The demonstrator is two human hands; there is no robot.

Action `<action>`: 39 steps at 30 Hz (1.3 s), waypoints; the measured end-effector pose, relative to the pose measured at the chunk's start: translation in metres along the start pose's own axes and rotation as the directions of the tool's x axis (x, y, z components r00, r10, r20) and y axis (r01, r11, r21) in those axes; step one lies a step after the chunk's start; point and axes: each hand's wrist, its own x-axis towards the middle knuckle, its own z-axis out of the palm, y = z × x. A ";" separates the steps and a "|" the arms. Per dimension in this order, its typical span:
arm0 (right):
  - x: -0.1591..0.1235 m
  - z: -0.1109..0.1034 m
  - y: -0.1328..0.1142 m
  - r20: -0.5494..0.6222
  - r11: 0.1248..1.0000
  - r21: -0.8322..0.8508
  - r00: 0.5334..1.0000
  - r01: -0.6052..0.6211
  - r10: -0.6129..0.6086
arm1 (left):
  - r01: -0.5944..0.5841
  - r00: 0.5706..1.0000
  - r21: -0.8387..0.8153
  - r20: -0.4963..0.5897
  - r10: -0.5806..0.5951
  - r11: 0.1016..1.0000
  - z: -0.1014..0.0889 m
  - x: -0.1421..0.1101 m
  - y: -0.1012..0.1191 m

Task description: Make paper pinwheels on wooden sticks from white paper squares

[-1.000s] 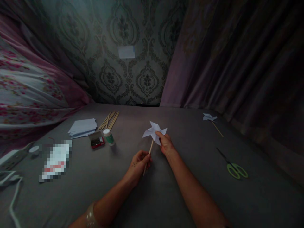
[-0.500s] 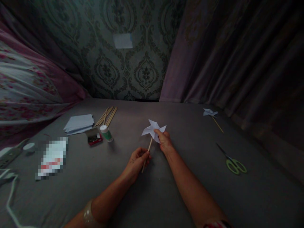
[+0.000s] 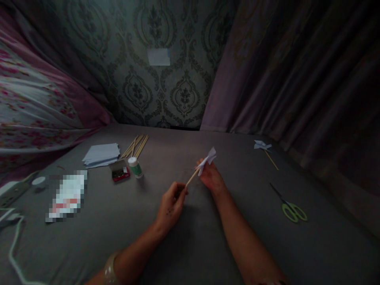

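A white paper pinwheel [image 3: 207,161] on a thin wooden stick [image 3: 192,178] is held above the grey cloth, its blades seen nearly edge-on. My left hand [image 3: 173,202] is closed around the lower part of the stick, which tilts up to the right. At the paper head, my right hand [image 3: 211,178] has its fingers curled against the blades from behind. Part of those fingers is hidden by the paper.
Left lie a paper stack [image 3: 102,153], wooden sticks [image 3: 136,146], a red box of small metal pieces [image 3: 120,173], a white-and-green bottle [image 3: 135,168] and a power strip [image 3: 13,194]. Right are green-handled scissors [image 3: 292,209] and another pinwheel [image 3: 261,145].
The pinwheel has turned from facing me to nearly edge-on, tilting right. My right hand has rolled so its palm side shows behind the blades. The whole view has shifted slightly.
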 end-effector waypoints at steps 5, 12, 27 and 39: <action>-0.006 0.001 -0.013 0.119 1.000 -0.001 0.993 0.022 -0.022 | -0.097 0.995 0.081 0.011 0.097 0.992 0.000 -0.003 0.002; -0.005 -0.001 -0.019 0.182 0.994 -0.105 0.983 0.034 -0.014 | -0.160 0.987 0.116 0.029 0.157 0.980 -0.002 -0.005 0.003; -0.006 0.002 -0.026 0.287 0.994 -0.091 0.957 0.062 -0.034 | -0.168 0.984 0.089 0.083 0.160 0.982 -0.004 -0.009 0.009; -0.006 0.011 -0.022 0.312 0.999 -0.034 0.950 0.029 -0.017 | -0.175 0.985 0.116 0.008 0.175 0.978 -0.001 -0.009 0.002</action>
